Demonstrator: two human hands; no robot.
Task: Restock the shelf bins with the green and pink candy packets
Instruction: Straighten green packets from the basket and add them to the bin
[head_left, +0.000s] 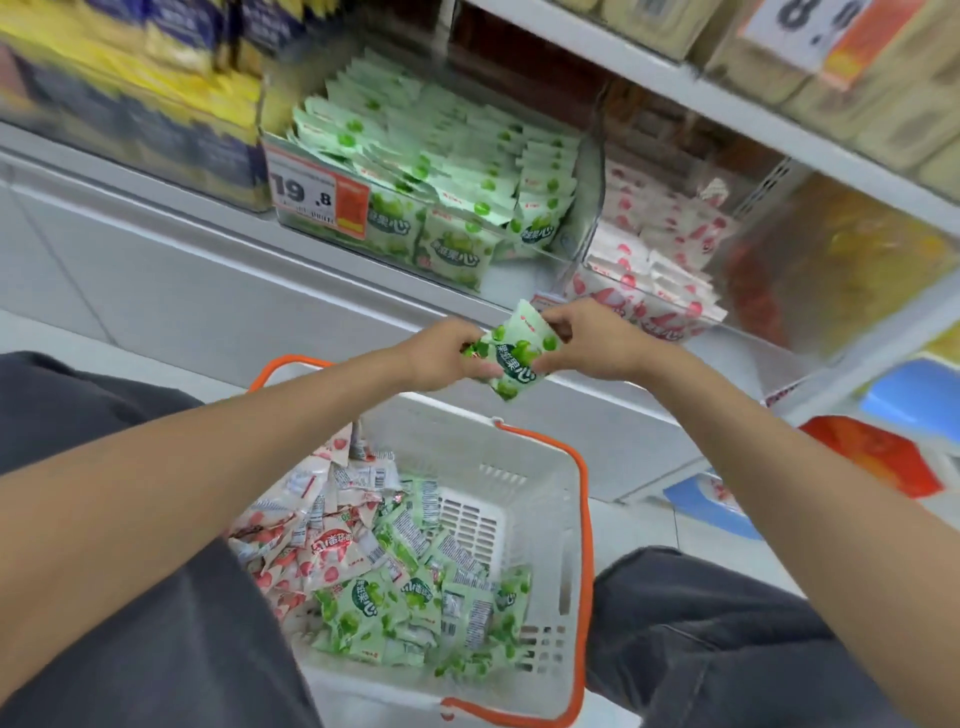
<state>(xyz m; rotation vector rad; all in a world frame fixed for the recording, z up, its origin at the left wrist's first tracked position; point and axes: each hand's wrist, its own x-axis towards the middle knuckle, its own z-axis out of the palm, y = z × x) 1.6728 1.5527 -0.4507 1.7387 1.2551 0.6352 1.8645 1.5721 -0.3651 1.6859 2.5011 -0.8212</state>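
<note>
pinching a small bunch of green candy packets from both sides, the left hand and right hand hold it in the air just in front of the shelf edge, fingers curled onto the wrappers. behind it the clear bin of green packets sits beside the clear bin of pink packets, with a price tag on the green bin's front. below the arms, a white basket with orange handles holds mixed loose green packets and pink packets.
</note>
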